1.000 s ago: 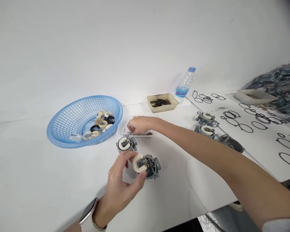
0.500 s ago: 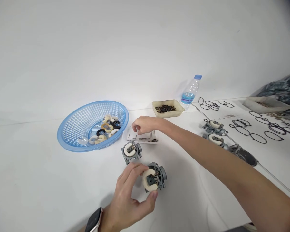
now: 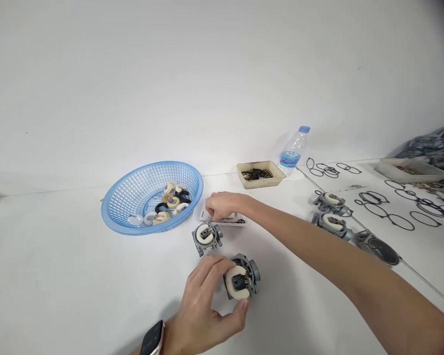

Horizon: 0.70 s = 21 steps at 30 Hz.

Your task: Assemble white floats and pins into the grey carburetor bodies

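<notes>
My left hand (image 3: 207, 305), a smartwatch on its wrist, grips a grey metal carburetor body (image 3: 244, 281) with a cream horseshoe float on top, on the white table. A second carburetor body (image 3: 206, 236) with a cream float sits just behind it. My right hand (image 3: 224, 204) reaches across with fingers pinched together over a small white tray (image 3: 233, 219) of thin pins and small parts; what the fingertips hold is too small to make out.
A blue plastic basket (image 3: 133, 197) with several cream and black floats stands at the left. A beige tray of dark rings (image 3: 261, 173) and a water bottle (image 3: 294, 150) sit behind. Three more carburetors (image 3: 331, 222) and several black O-rings (image 3: 399, 219) lie to the right.
My left hand has settled the cream float onto the near carburetor and kept its grip. My right hand stays pinching at the small tray. The view has shifted, so everything sits lower in the frame.
</notes>
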### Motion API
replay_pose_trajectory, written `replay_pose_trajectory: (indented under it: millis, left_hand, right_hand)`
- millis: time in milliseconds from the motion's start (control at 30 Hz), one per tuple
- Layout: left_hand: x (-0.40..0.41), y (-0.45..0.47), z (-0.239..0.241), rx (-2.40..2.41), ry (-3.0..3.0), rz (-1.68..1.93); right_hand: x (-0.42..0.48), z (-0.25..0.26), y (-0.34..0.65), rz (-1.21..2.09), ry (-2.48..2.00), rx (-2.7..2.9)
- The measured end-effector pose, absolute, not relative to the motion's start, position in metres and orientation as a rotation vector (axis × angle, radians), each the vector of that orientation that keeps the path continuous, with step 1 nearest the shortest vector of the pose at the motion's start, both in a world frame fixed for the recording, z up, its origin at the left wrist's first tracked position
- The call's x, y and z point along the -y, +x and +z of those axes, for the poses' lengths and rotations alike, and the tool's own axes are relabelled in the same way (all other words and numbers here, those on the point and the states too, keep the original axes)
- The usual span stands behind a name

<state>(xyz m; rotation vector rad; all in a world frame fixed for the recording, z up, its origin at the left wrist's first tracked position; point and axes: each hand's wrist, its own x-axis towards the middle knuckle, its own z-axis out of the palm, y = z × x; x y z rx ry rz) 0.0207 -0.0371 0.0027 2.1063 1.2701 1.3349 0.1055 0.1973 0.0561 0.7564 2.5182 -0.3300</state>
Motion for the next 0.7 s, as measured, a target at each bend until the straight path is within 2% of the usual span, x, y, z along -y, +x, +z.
replay_pose_trajectory:
  millis: [500,700]
  left_hand:
    - [0.034,0.023,0.002,-1.318,2.146,1.400]
    - [0.036,0.021,0.000,-1.334,2.140,1.391]
  right_hand:
    - [-0.186,0.053,0.100,-0.323,0.718,-2.646]
    - [-0.194,0.066,0.111,-0.593,0.810,-2.740]
